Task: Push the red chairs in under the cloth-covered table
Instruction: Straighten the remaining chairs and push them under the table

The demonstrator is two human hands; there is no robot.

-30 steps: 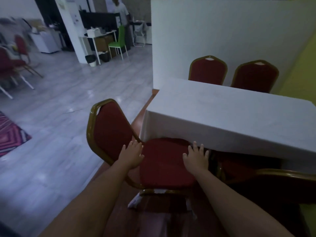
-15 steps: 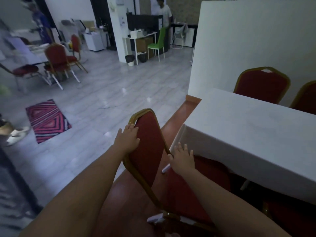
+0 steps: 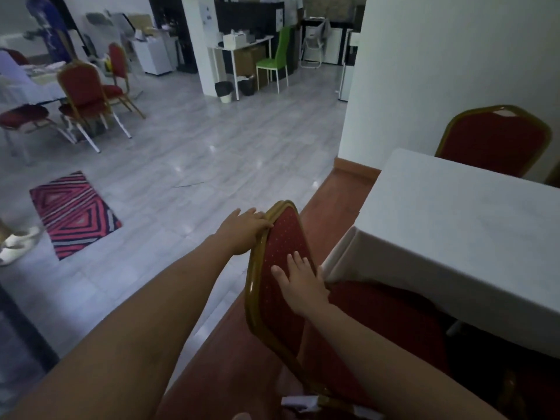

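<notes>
A red chair (image 3: 280,253) with a gold frame stands at the near corner of the table covered in white cloth (image 3: 454,231). Its seat lies partly under the cloth's edge. My left hand (image 3: 242,230) rests on the outer top rim of the backrest, fingers curled over the gold frame. My right hand (image 3: 301,283) lies flat with spread fingers on the red front face of the backrest. A second red chair (image 3: 497,140) sits pushed in at the table's far side, against the white wall.
A striped pink rug (image 3: 74,212) lies on the grey floor to the left. More red chairs (image 3: 85,95) stand at another table far left, near a person in blue (image 3: 50,28). A green chair (image 3: 274,60) and white desk stand beyond. White shoes (image 3: 18,242) sit at the left edge.
My view has swung left. My left hand has slid up to the top rim of the backrest, and my right hand has moved from the seat onto the backrest's front.
</notes>
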